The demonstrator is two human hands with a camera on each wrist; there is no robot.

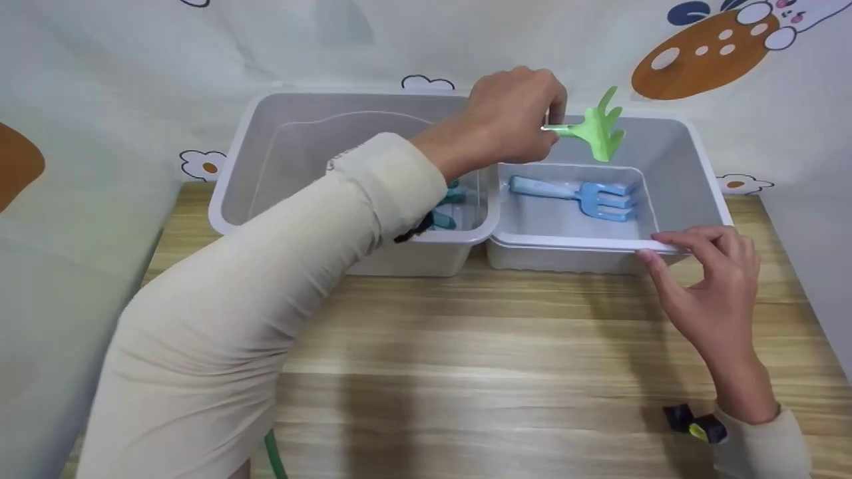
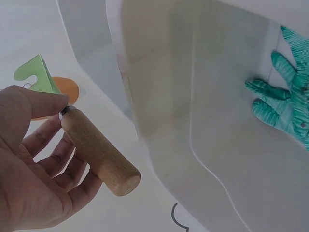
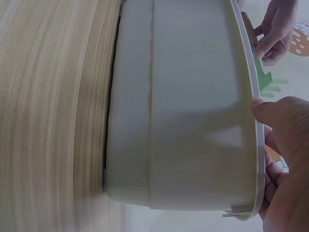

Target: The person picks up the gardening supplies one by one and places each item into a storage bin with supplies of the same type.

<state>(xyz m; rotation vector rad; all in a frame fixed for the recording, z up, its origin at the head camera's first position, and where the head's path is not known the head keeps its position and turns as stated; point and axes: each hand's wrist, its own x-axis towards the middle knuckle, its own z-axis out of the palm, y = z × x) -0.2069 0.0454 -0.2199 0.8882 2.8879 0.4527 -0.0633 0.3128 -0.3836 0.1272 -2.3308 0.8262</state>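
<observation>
My left hand point(image 1: 512, 116) pinches a small green hand rake point(image 1: 599, 131) by its neck, above the right bin point(image 1: 699, 173). In the left wrist view, the rake's wooden handle point(image 2: 99, 150) points away from the palm, with the fingers behind it. A light blue hand fork point(image 1: 602, 199) lies on the floor of the right bin, below the rake. At that bin's front right, my right hand point(image 1: 719, 279) grips the rim, thumb outside and fingers over the edge. Teal gloves point(image 1: 444, 219) lie in the left bin point(image 1: 279, 126), partly hidden by my left arm.
The two light grey bins stand side by side on a wooden table point(image 1: 479, 372), against a patterned cloth point(image 1: 586, 40). A green strip point(image 1: 274, 456) shows beside my left sleeve at the table's near edge.
</observation>
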